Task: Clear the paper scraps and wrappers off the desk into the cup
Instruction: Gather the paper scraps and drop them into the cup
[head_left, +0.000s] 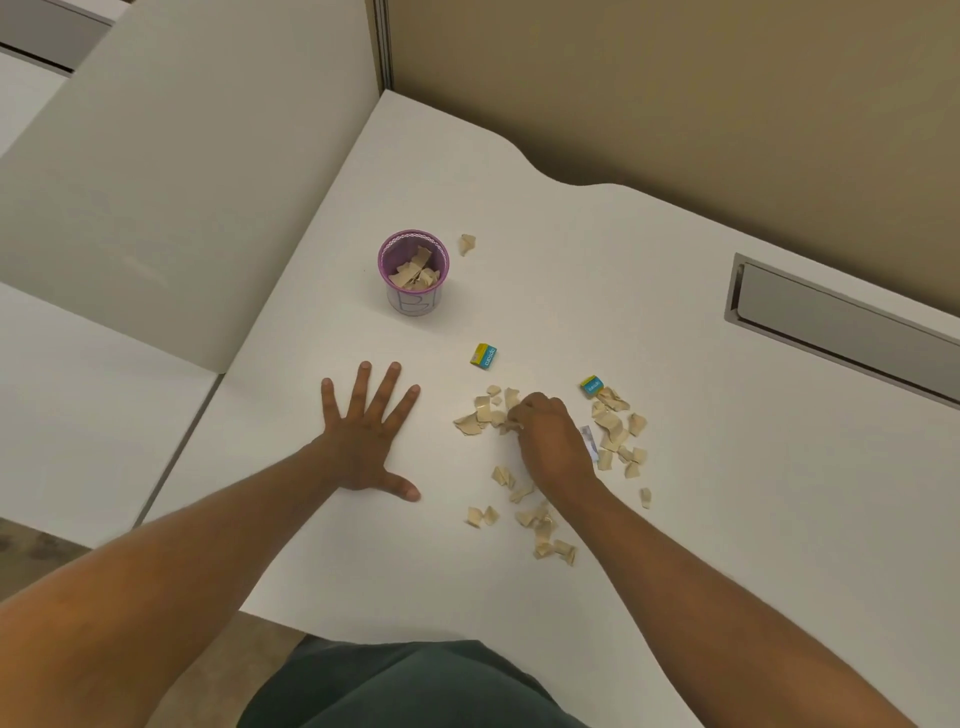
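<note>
A purple mesh cup (413, 244) stands on the white desk (597, 291), with beige paper scraps inside it. Many beige scraps (615, 431) lie scattered around my right hand (550, 441), which is curled with its fingertips pinching scraps (511, 423) in the pile. One lone scrap (466, 243) lies just right of the cup. Two yellow-and-blue wrappers rest on the desk, one (483, 356) in the middle and one (591, 386) beside the pile. My left hand (366, 431) lies flat on the desk, fingers spread, holding nothing.
A metal cable slot (831, 322) is set into the desk at the right. A tan partition wall (675, 78) stands behind the desk, and a white divider panel (182, 182) runs along its left side. The desk's front edge curves near my body.
</note>
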